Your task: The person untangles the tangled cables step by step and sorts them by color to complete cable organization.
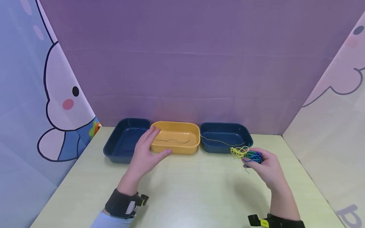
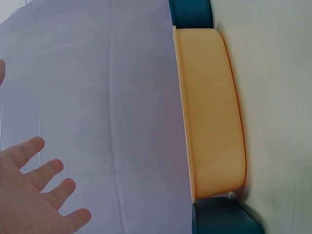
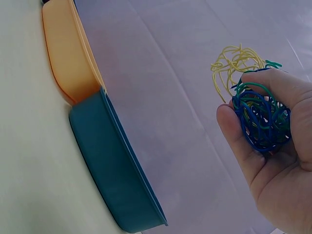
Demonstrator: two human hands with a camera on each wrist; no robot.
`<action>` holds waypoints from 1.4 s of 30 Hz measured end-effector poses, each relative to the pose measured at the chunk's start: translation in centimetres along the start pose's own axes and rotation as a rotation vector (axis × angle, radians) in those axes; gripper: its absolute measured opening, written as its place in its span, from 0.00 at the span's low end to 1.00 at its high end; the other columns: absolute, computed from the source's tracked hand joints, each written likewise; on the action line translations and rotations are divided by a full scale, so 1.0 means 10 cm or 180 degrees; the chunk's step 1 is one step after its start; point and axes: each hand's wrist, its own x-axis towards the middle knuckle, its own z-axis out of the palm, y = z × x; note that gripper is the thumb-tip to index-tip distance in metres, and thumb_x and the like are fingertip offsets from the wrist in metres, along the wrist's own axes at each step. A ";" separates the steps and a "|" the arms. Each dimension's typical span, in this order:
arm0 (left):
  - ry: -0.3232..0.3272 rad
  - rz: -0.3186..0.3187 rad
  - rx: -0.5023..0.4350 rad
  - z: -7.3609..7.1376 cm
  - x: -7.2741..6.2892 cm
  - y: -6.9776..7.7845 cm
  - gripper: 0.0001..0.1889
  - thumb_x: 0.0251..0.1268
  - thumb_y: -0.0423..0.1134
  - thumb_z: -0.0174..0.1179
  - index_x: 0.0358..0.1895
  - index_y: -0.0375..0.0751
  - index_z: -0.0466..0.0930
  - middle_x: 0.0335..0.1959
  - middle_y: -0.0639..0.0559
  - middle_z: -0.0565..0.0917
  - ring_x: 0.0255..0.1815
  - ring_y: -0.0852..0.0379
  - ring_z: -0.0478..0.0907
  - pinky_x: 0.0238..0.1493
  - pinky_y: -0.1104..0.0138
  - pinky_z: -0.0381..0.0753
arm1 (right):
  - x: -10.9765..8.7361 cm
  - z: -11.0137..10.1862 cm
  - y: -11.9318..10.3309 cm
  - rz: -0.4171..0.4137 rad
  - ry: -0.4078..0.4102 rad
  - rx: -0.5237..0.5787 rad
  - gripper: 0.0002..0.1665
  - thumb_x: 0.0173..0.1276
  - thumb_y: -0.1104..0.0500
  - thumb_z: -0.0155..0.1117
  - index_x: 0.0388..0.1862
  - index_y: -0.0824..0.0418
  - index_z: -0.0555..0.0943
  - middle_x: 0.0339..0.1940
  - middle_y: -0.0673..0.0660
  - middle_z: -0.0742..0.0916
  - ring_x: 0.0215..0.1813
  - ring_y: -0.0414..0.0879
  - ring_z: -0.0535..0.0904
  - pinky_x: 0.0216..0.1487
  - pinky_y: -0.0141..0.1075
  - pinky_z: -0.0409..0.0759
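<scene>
My right hand (image 1: 269,166) grips a tangled bundle of thin wires (image 3: 263,119), blue and green between thumb and fingers, with yellow loops sticking out past the fingertips. From the bundle, a loose yellow strand (image 1: 218,140) stretches left across the right blue tray (image 1: 226,149) to the edge of the yellow tray (image 1: 174,150). Fingers spread and holding nothing, my left hand (image 1: 145,156) hovers in front of the yellow tray and the left blue tray (image 1: 118,155). A thin dark strand (image 1: 171,140) shows inside the yellow tray.
The three trays stand in a row along the back of the pale table (image 1: 188,196). Behind them rises a purple cloth (image 1: 182,69). Printed cartoon panels (image 1: 61,104) close off both sides.
</scene>
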 end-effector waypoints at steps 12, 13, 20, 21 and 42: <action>-0.0117 0.0028 -0.0159 0.15 -0.03 0.15 0.47 0.57 0.61 0.73 0.78 0.51 0.65 0.80 0.55 0.59 0.80 0.45 0.52 0.70 0.32 0.56 | 0.02 0.08 0.00 -0.0059 -0.0109 -0.0081 0.19 0.61 0.80 0.67 0.52 0.82 0.77 0.40 0.51 0.88 0.37 0.46 0.88 0.37 0.41 0.88; -0.0132 0.0039 -0.0171 0.17 -0.03 0.16 0.47 0.57 0.62 0.73 0.78 0.52 0.65 0.80 0.55 0.59 0.80 0.46 0.52 0.70 0.33 0.56 | 0.02 0.09 0.00 -0.0060 -0.0119 -0.0082 0.19 0.61 0.80 0.67 0.52 0.82 0.77 0.39 0.51 0.88 0.37 0.46 0.88 0.37 0.41 0.88; -0.0215 0.0130 -0.0296 0.29 -0.06 0.22 0.47 0.55 0.63 0.73 0.78 0.53 0.65 0.79 0.57 0.62 0.80 0.49 0.55 0.71 0.38 0.60 | 0.02 0.19 -0.03 -0.0038 -0.0184 -0.0072 0.20 0.60 0.80 0.67 0.52 0.81 0.78 0.39 0.57 0.87 0.37 0.49 0.88 0.37 0.42 0.88; -0.0222 0.0172 -0.0320 0.31 -0.07 0.23 0.47 0.55 0.62 0.74 0.77 0.53 0.66 0.78 0.57 0.64 0.79 0.49 0.58 0.71 0.40 0.62 | 0.02 0.21 -0.03 -0.0034 -0.0189 -0.0068 0.20 0.60 0.80 0.67 0.52 0.81 0.78 0.39 0.58 0.87 0.36 0.49 0.88 0.37 0.42 0.88; 0.0073 0.1037 -0.0857 0.73 -0.23 0.41 0.27 0.52 0.40 0.80 0.58 0.42 0.85 0.52 0.53 0.86 0.53 0.56 0.82 0.56 0.59 0.82 | -0.02 0.67 -0.05 -0.0034 -0.0463 0.0007 0.21 0.58 0.79 0.69 0.52 0.76 0.81 0.42 0.70 0.86 0.36 0.48 0.87 0.37 0.41 0.88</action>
